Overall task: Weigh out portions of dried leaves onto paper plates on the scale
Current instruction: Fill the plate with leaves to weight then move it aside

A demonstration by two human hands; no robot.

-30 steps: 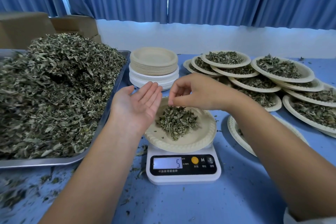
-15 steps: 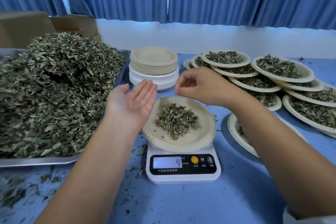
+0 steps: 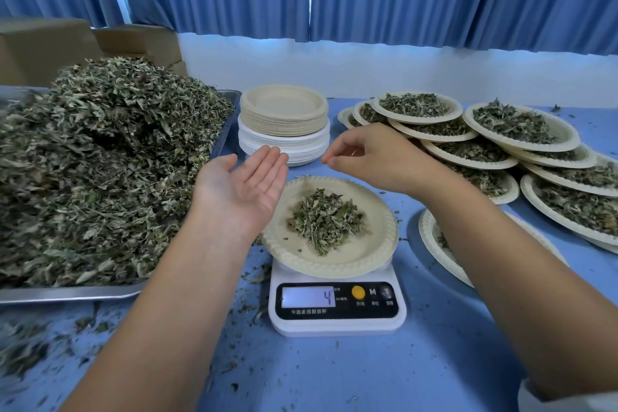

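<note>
A paper plate (image 3: 378, 254) sits on the white digital scale (image 3: 337, 324), whose display reads 4. A small heap of dried leaves (image 3: 326, 219) lies in the plate's middle. My left hand (image 3: 240, 191) hovers palm up over the plate's left rim, fingers straight, with nothing in it. My right hand (image 3: 371, 157) hangs above the plate's far edge. Its thumb and fingertips are pinched together, and a small dark fleck of leaf shows between them.
A metal tray (image 3: 67, 293) heaped with loose dried leaves (image 3: 100, 160) fills the left. A stack of empty plates (image 3: 284, 124) stands behind the scale. Several filled plates (image 3: 521, 127) overlap at the right, one plate (image 3: 431, 241) lying under my right forearm. Leaf crumbs litter the blue table.
My right hand rose from the leaves on the plate and drew back. The display dropped from 5 to 4. My left hand shifted slightly left and stayed open.
</note>
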